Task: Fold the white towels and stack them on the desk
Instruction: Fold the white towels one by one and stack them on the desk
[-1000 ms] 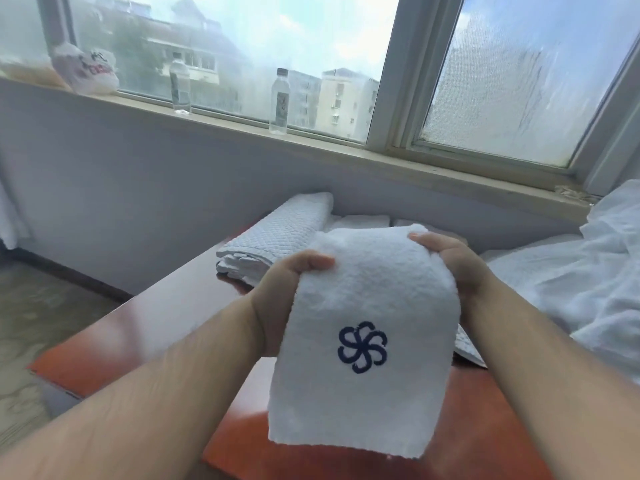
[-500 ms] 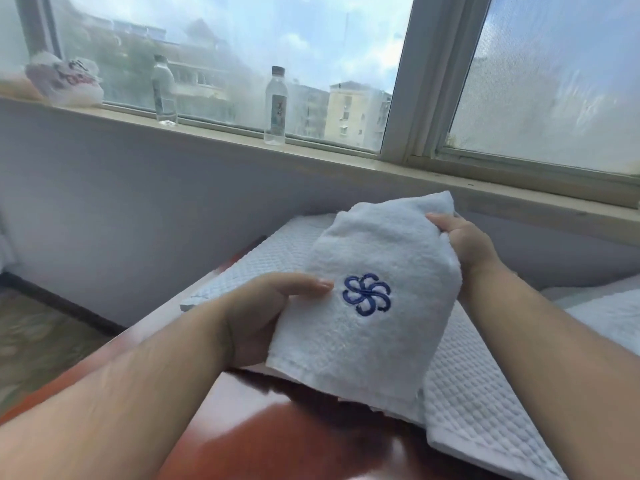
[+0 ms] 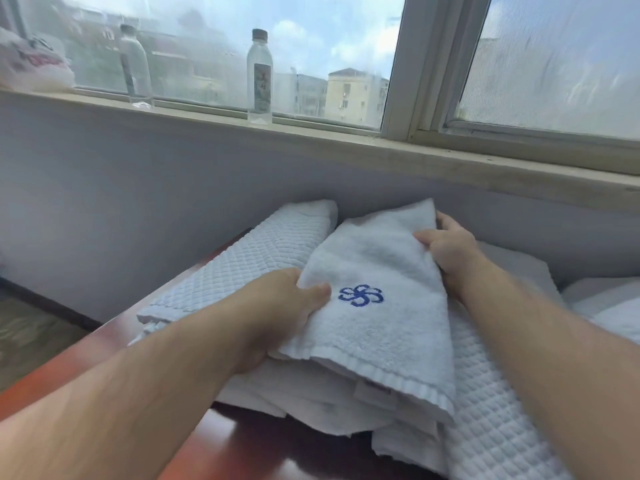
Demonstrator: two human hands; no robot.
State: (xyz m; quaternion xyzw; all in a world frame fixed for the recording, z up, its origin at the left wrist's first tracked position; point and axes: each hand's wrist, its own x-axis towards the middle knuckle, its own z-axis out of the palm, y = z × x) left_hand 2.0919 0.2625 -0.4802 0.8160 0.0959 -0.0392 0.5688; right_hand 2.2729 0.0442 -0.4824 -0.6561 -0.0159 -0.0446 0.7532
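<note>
- Red-brown desk point(image 3: 221, 445) nearest me, pile of white towels point(image 3: 311, 403) on it.
- My left hand point(image 3: 287, 306) pinches the left edge of the folded blue-emblem towel point(image 3: 381, 258), which rests on the pile.
- My right hand point(image 3: 450, 247) has its fingers curled round the far corner.
- Waffle-weave towel point(image 3: 249, 268) just left.
- Labelled bottle point(image 3: 259, 74) on windowsill point(image 3: 346, 147).

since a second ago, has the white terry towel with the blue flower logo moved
Yes. The white terry towel with the blue flower logo went down, from hanging above the red-brown wooden desk onto the white quilted towel pile.
</note>
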